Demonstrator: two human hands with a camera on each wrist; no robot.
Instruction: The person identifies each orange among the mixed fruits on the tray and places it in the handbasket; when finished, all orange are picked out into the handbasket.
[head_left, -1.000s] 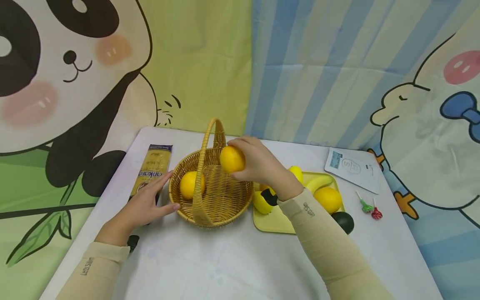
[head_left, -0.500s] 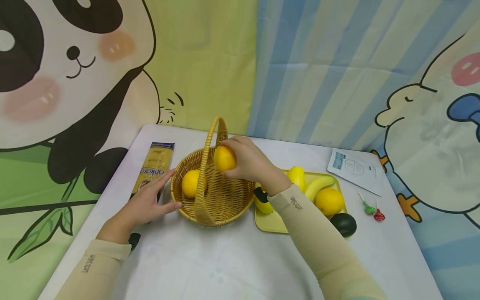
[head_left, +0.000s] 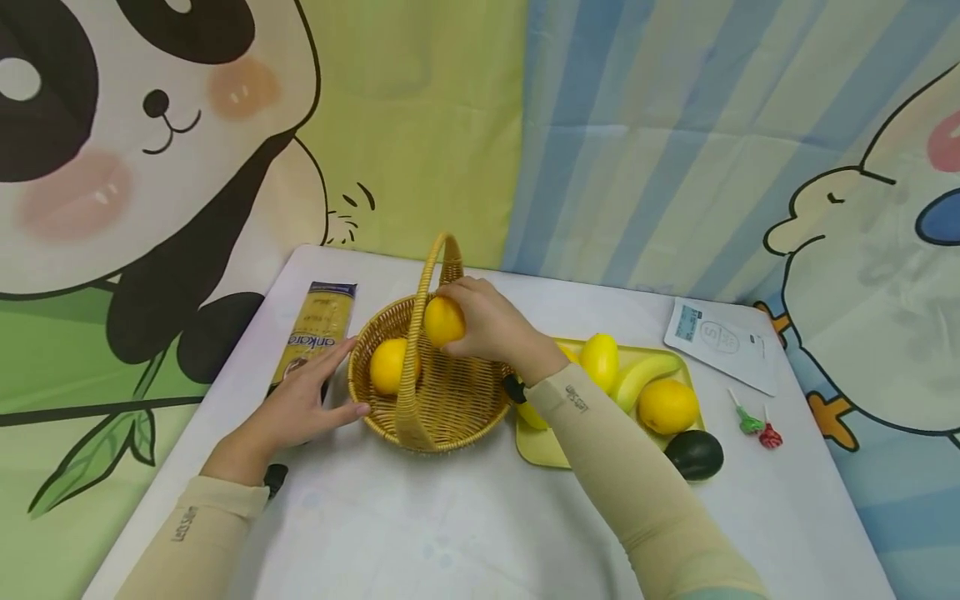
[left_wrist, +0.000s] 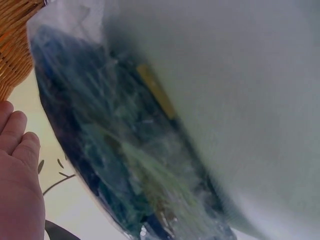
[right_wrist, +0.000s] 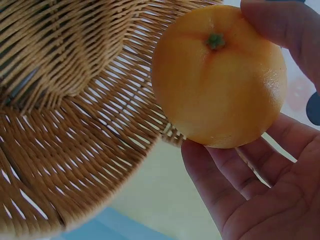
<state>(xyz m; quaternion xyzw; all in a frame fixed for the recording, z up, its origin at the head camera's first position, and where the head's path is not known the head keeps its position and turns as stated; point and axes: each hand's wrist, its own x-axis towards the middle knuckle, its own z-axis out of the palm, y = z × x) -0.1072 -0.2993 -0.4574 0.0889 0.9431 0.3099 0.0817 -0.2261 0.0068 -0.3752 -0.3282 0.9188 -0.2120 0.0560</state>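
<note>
A wicker basket with a tall arched handle stands in the middle of the table. My right hand holds an orange between thumb and fingers, over the basket beside the handle. The right wrist view shows this orange with its green stem mark, close by the woven wall. Another orange lies inside the basket, left of the handle. My left hand has its fingers extended, the tips right at the basket's left rim. In the left wrist view, those fingers appear beneath the wickerwork.
Behind the left hand lies a yellow pasta packet. On the right, a yellow tray bears a banana, a lemon and another orange fruit. A dark avocado, two lollipops and a white pouch lie beyond.
The right hand has carried the orange leftward and slightly down over the basket, nearer the handle. The left hand stays at the rim, while the whole head view has shifted a little.
</note>
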